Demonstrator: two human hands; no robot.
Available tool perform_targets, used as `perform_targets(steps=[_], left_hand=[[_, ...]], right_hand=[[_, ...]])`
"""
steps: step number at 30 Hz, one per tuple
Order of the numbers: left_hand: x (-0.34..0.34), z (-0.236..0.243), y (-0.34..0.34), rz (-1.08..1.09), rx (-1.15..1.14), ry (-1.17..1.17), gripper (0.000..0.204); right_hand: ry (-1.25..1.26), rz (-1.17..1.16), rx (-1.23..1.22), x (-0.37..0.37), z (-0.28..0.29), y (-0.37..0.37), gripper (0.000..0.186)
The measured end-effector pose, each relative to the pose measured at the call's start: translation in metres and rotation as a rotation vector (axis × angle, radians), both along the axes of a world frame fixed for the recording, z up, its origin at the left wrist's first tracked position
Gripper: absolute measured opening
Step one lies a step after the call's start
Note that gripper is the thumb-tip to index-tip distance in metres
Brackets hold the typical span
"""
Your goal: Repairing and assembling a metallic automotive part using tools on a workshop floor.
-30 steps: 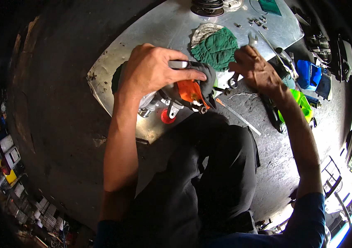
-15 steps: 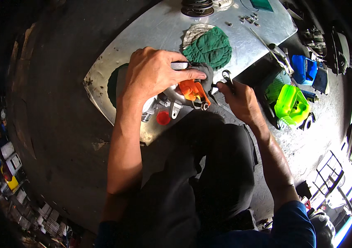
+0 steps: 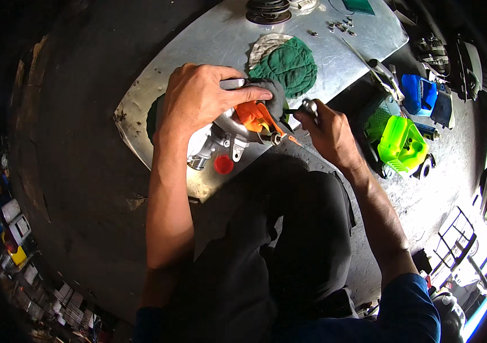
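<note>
My left hand point(image 3: 197, 100) presses down on top of a small engine unit point(image 3: 237, 128), a grey metal body with an orange plastic part and a red cap, lying on a metal sheet point(image 3: 209, 46). A dark rag lies under my left fingers on the engine. My right hand point(image 3: 329, 131) grips a slim metal tool point(image 3: 306, 107) whose tip points into the engine's orange side. Both forearms reach in from the lower edge.
A green cloth point(image 3: 286, 63) lies on the sheet just beyond the engine. Small screws point(image 3: 338, 26) and a dark round part point(image 3: 267, 8) sit at the sheet's far end. A bright green plastic cover point(image 3: 400, 146), a blue cover point(image 3: 418, 94) and long tools lie on the floor to the right.
My right hand came back from the right side of the sheet to the engine, now holding a metal tool against it. My left hand stayed on the engine.
</note>
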State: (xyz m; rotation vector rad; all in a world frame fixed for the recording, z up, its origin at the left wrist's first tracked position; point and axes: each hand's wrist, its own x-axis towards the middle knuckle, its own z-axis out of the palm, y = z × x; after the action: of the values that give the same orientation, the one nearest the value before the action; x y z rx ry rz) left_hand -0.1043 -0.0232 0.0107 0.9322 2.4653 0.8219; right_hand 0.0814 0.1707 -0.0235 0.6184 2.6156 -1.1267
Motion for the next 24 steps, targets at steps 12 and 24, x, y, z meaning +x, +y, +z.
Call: perform_targets(steps=[12, 24], left_hand=[[-0.010, -0.013, -0.008, 0.005, 0.064, -0.041, 0.046], [-0.009, -0.007, -0.004, 0.029, 0.018, -0.130, 0.042]], right_hand=[[0.099, -0.016, 0.057, -0.007, -0.002, 0.001, 0.031], [0.212, -0.009, -0.072, -0.004, -0.003, 0.009, 0.030]])
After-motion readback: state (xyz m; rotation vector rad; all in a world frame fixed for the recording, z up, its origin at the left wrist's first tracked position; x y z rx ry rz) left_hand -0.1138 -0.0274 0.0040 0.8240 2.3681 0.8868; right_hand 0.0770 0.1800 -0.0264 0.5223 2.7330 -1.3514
